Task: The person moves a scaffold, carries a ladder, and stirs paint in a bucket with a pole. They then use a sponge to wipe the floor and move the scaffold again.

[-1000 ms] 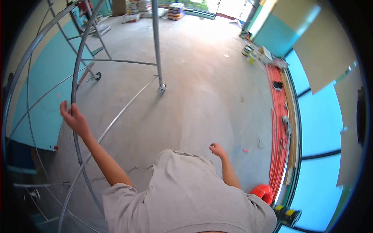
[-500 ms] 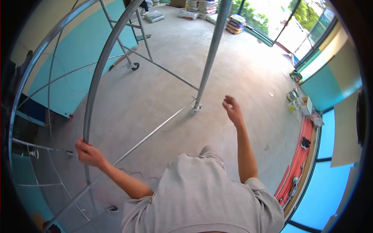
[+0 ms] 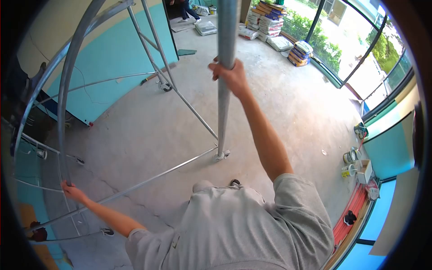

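A rolling scaffold of grey metal tubes surrounds the space before me. My left hand (image 3: pixel 74 192) is closed around its left upright tube (image 3: pixel 63 112), low and to the left. My right hand (image 3: pixel 231 77) grips the right upright tube (image 3: pixel 223 117) at about chest height, fingers wrapped around it. Between the uprights runs a thin diagonal brace (image 3: pixel 150 178), close to the floor. A caster wheel (image 3: pixel 219 156) sits under the right upright, and another caster (image 3: pixel 165 85) stands farther back by the turquoise wall.
Stacked bags (image 3: pixel 270 20) and more bags (image 3: pixel 300 54) line the back by the glass. Paint buckets (image 3: pixel 352 155), a white box (image 3: pixel 364 171) and red pipes (image 3: pixel 351 211) lie along the right wall. A person's legs (image 3: pixel 189 10) show at the far doorway; a dark shoe (image 3: pixel 39 74) appears at left.
My right hand has gone from free in the air to gripping the right upright. My left hand stays on the left upright. The scaffold appears shifted leftward in view.
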Action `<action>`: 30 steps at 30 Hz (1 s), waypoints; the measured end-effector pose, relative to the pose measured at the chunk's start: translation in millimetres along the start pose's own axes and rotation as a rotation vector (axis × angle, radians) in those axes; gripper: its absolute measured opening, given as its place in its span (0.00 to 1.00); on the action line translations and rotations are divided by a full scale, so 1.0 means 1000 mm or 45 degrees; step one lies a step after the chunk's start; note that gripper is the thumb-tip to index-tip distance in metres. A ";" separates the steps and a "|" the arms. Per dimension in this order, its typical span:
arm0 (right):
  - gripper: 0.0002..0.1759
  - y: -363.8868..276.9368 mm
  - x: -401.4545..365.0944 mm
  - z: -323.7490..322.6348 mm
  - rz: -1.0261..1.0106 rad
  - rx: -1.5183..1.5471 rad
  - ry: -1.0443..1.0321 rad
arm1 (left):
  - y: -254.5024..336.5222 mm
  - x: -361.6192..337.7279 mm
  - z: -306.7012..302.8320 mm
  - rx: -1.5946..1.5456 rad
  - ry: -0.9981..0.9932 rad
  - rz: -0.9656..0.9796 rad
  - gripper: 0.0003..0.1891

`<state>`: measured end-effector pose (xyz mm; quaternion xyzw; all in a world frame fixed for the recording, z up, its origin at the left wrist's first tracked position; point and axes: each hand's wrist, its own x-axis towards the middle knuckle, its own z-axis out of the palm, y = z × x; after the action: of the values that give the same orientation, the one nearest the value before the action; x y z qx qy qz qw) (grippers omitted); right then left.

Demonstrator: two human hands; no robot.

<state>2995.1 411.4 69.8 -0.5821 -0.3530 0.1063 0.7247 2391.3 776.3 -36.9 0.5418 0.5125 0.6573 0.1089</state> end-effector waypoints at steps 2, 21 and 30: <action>0.18 0.003 -0.002 -0.004 -0.008 0.013 -0.056 | 0.003 0.004 -0.005 -0.031 -0.037 -0.100 0.24; 0.29 -0.002 -0.002 -0.018 -0.080 -0.116 -0.186 | -0.010 0.020 -0.014 0.037 -0.160 -0.282 0.26; 0.27 -0.010 0.000 -0.027 0.043 -0.115 -0.297 | -0.009 0.018 -0.016 0.149 -0.164 -0.153 0.18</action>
<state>3010.0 387.4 77.5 -0.6038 -0.4294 0.1696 0.6498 2367.4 783.7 -31.0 0.5568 0.5733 0.5823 0.1491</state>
